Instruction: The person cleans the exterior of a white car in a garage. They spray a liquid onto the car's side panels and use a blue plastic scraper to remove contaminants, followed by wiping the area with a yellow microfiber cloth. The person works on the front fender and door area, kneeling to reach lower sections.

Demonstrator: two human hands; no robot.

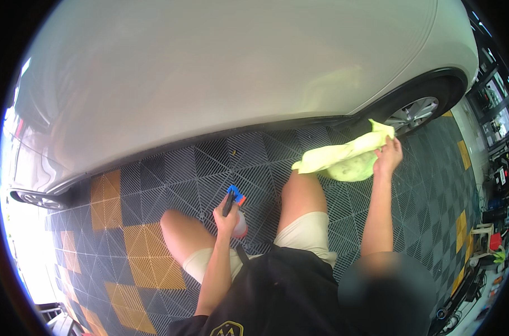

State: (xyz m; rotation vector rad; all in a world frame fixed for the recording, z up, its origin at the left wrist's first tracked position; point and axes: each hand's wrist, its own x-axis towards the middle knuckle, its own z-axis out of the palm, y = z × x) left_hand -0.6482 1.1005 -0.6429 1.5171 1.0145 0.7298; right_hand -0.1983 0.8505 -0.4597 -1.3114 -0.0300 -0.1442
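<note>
My left hand (226, 219) is closed around what looks like a spray bottle with a blue head (233, 192), an orange-red tip and a black part by my fingers. A whitish, pink-edged shape shows just beyond that hand; whether it is the bottle's body or a shoe I cannot tell. My right hand (388, 158) grips a bright yellow-green cloth (339, 155) by its right end. The cloth hangs loosely to the left, over my right knee, with darkish smudges on its lower fold. Ahead stands the side of a pale car (226, 67), apart from both hands.
A car wheel (414, 112) is beyond my right hand; another wheel (44, 200) shows at far left. Grey and yellow ribbed tiles (153, 252) cover the floor. Along the right edge lie cables, a small stool (483, 239) and assorted gear.
</note>
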